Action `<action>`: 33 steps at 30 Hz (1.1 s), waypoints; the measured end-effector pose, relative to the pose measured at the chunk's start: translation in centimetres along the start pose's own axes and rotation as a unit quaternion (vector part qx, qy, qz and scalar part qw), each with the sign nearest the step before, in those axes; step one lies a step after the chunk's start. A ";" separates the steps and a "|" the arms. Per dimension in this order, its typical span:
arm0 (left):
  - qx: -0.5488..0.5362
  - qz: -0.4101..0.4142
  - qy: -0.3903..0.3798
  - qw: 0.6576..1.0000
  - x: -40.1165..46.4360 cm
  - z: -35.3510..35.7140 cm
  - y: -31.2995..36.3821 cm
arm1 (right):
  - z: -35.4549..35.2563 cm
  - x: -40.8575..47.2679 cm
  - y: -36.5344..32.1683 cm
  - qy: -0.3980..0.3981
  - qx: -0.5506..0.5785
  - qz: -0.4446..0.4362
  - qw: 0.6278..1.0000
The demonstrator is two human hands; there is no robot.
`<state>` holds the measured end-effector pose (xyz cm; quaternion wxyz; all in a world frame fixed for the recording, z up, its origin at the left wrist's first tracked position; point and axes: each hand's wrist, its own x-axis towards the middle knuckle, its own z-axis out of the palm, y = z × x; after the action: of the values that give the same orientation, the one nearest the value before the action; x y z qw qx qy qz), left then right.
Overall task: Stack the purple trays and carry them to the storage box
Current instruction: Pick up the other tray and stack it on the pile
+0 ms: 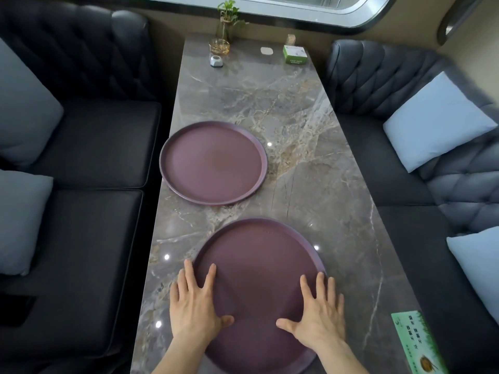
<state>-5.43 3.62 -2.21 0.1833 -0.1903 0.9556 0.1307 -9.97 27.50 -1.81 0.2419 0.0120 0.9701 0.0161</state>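
Two round purple trays on a long grey marble table [305, 163]; near tray [259, 255] at the close end, slightly right of centre, lying flat; far tray [213, 163] farther up and toward the left edge, also flat, well apart from the near one with bare marble between; not yet stacked.

Left hand [195, 303] open, fingers spread, palm down on the left side of the near tray, outer fingers reaching over its left rim, thumb pointing inward across the tray floor; right hand [318, 310] likewise open and spread, flat on the right side of the same tray, fingertips near its right rim, thumb pointing inward toward the left thumb; neither curled around the rim, nothing gripped; bare forearms entering from the bottom edge.

At the far end of the table: small plant in a glass vase [228, 25], amber glass dish [219, 47] just in front of it, small white object [216, 61] nearer still; green and white box [294, 54] toward the right; small white pad [266, 51] between the two groups. Green printed card [417, 344] on the near right edge.

Dark tufted sofas on both sides, left sofa [89, 147] and right sofa [405, 190], each with pale blue-grey cushions [434, 120]. No storage box in view.
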 end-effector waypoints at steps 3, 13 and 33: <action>-0.042 0.034 0.059 0.997 0.5 -0.2 -0.7 | -0.9 0.4 -0.8 0.017 0.031 -0.010 0.999; -0.299 -0.094 0.126 0.941 10.6 -5.8 -2.2 | -9.1 9.7 -4.9 0.031 0.281 -0.053 0.958; -0.384 -0.235 0.151 0.880 29.9 -10.8 -3.3 | -17.5 34.0 -15.9 0.002 0.377 -0.060 0.924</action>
<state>-33.01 -12.17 -5.06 -0.0254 -0.4820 0.7740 0.4098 -48.46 12.23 -2.95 0.2184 0.0436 0.9039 -0.3652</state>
